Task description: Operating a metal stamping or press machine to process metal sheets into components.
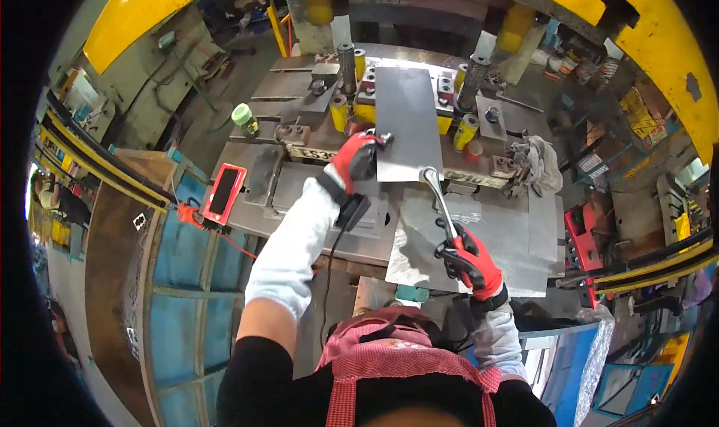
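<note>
A grey metal sheet (408,120) lies lengthwise on the press die, reaching from the die's back to its front edge. My left hand (356,157), in a red and black glove with a white sleeve, grips the sheet's near left corner. My right hand (470,261), gloved the same way, is closed on the handle of a long metal hook tool (438,198). The tool's curved tip touches the sheet's near right edge. Yellow guide posts (466,131) stand around the die.
A stack of flat metal sheets (487,240) lies on the press table in front of me. A grey rag (535,165) sits at the right, a red-cased phone (225,192) at the left, a green-capped bottle (243,117) behind it. Yellow press frame (659,37) arches overhead.
</note>
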Tool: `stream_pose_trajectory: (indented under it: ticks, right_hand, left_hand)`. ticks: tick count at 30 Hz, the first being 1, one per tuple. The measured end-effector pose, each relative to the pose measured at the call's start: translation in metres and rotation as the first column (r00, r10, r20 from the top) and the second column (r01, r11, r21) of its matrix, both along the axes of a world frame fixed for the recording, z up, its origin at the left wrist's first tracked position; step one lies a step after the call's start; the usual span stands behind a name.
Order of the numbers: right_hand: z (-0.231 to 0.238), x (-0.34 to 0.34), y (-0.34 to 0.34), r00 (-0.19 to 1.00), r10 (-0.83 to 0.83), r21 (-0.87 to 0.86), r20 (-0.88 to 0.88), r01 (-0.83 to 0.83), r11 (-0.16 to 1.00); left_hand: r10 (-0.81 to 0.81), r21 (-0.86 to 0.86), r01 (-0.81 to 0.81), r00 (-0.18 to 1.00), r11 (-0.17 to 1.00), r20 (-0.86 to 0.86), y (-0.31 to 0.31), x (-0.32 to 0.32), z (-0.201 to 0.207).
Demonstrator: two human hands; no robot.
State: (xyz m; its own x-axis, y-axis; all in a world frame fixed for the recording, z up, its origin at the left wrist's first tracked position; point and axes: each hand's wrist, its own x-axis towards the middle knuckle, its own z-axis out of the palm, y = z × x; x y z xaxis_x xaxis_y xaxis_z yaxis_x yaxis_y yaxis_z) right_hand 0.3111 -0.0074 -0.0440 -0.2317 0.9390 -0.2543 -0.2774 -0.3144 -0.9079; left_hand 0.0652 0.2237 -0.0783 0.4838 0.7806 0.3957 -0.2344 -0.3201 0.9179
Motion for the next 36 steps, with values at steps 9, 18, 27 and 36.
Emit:
stream_pose_trajectory:
  ticks: [9,18,27,36]
  right_hand:
    - [0.000,0.012,0.054,0.997,-0.072,0.023,-0.036,0.073,0.997]
    - [-0.016,-0.020,0.028,0.980,-0.097,0.334,0.171,0.035,0.942]
    - [-0.004,-0.011,0.043,0.999,-0.033,0.109,0.036,0.029,0.994]
    - [-0.055,-0.001,0.013,0.857,-0.515,0.172,-0.007,0.509,0.844]
  left_hand:
    - [-0.005,-0.724,0.389,0.883,0.569,0.470,0.019,0.051,0.022]
    - [0.159,-0.612,0.372,0.753,0.698,0.639,-0.039,0.047,-0.022]
    - [0.219,-0.642,0.442,0.690,0.626,0.689,-0.032,0.047,-0.014]
    - [0.381,-0.749,0.236,0.743,0.619,0.550,-0.019,0.060,-0.023]
